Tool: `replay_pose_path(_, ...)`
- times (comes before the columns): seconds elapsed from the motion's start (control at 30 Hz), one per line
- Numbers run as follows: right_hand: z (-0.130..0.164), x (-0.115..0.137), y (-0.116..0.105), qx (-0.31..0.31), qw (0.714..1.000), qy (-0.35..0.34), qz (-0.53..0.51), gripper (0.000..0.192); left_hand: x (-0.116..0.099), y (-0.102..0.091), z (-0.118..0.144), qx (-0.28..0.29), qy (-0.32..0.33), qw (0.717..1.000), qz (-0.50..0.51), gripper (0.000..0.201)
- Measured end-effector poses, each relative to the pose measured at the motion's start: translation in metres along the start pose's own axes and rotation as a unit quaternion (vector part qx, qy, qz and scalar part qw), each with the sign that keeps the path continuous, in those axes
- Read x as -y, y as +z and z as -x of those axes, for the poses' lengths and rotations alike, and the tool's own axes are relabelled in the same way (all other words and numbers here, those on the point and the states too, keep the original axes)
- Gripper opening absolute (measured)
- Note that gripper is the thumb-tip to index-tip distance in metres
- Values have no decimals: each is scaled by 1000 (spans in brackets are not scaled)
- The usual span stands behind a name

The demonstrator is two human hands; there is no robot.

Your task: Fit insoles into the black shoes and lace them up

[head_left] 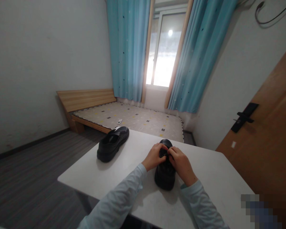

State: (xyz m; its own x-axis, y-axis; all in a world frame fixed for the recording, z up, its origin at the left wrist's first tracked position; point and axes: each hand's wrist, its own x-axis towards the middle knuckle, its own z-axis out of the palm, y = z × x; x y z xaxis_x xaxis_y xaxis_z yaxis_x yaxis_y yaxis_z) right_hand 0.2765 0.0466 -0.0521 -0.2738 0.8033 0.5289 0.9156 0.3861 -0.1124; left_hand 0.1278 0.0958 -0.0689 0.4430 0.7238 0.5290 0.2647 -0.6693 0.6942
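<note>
A black shoe (165, 180) stands on the white table in front of me, its heel towards me and its toe pointing away. My left hand (154, 156) is closed on the left side of its upper, thumb and fingers at the opening. From the other side my right hand (181, 161) pinches the upper near the same spot. The fingertips of both hands almost meet over the shoe's instep, and what exactly they pinch there is too small to make out. A second black shoe (109, 149) rests farther left on the table, touched by neither hand.
The white table (83, 178) has its left edge above a dark wood-look floor (38, 178). Beyond it is a bed with a patterned mattress (138, 119) and a small white remote (119, 121). A wooden door (264, 127) is at the right, blue curtains (131, 47) behind.
</note>
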Motion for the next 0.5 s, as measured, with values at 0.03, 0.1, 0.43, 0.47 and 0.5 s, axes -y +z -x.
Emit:
replay_pose_path(0.03,0,-2,1,-3,1000,-1,-17,21,0,0,0,0,2,1000,0,29)
replay_pose_path(0.1,1,-5,2,-13,998,-4,-60,20,0,0,0,-2,4,1000,0,28)
replay_pose_path(0.43,-1,-14,3,-28,973,36,-226,10,-5,-1,0,-1,9,1000,-7,25)
replay_pose_path(0.47,-1,-15,1,-23,967,49,-250,7,-6,-2,1,1,9,1000,-10,24)
replay_pose_path(0.5,0,-16,-1,-18,959,61,-276,5,-7,-2,1,4,9,1000,-12,23)
